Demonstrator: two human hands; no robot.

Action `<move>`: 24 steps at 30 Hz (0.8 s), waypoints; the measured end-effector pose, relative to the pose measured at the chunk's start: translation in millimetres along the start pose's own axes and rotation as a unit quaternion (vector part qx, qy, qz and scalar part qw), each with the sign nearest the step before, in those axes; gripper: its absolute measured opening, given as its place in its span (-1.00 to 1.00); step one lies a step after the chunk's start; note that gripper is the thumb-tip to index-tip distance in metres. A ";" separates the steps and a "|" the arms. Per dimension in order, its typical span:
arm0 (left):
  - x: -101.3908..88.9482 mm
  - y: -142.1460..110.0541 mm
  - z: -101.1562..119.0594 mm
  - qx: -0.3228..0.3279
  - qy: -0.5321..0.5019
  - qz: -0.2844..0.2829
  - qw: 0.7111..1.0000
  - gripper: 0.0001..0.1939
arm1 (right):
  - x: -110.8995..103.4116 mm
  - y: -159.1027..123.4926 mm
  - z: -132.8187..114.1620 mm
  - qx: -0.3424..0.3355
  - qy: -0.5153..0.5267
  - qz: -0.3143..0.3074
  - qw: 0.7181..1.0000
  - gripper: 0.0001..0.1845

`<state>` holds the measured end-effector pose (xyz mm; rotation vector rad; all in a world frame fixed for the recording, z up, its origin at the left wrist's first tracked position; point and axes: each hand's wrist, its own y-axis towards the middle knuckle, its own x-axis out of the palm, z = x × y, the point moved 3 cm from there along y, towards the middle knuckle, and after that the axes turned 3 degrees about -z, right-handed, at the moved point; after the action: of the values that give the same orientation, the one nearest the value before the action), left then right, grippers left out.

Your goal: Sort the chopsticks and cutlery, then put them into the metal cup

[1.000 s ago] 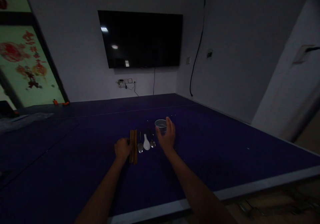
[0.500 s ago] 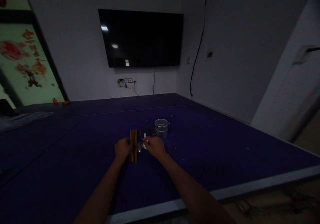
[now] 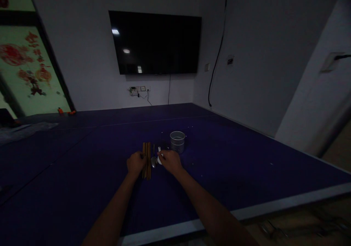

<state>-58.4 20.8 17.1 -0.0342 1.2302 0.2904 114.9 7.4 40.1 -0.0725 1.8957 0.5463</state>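
Observation:
A bundle of brown chopsticks lies side by side on the purple surface. My left hand is closed at their left side, its fingertips on the chopsticks. Just right of them lies a metal spoon, bowl toward me. My right hand is closed in a pinch at a white spoon, covering part of it. Beyond the right hand stands a round metal pot, upright and open at the top.
The purple surface has a pale front edge and small white specks. Clear plastic and small orange objects lie far left. A television hangs on the wall, with a dangling black cable to its right.
My left hand has shifted very slightly right along with the chopsticks, which show a small gap among them. My right hand stays nearly still at the white spoon.

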 end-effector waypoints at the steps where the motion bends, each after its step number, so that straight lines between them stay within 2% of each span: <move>1: 0.2 0.4 -0.3 -0.001 0.000 -0.003 1.000 -0.64 | 0.0 0.0 0.1 0.001 0.001 0.002 1.000 -0.68; 15: -8.3 -0.1 -5.5 -0.017 0.059 -0.005 0.998 -0.65 | -1.6 -0.2 0.3 0.001 0.001 0.005 1.000 -0.67; 21: -12.9 -1.3 -3.4 -0.034 0.097 0.027 0.994 -0.52 | -2.4 -0.1 -0.8 0.006 0.005 0.005 1.000 -0.66; 24: -13.4 -0.4 -5.6 -0.029 0.112 0.013 0.993 -0.49 | -1.8 0.3 -0.9 0.002 0.005 0.002 1.000 -0.67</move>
<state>-67.6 16.7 27.7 -0.1038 1.4465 0.3516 114.7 6.9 42.0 -0.0679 1.9068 0.5455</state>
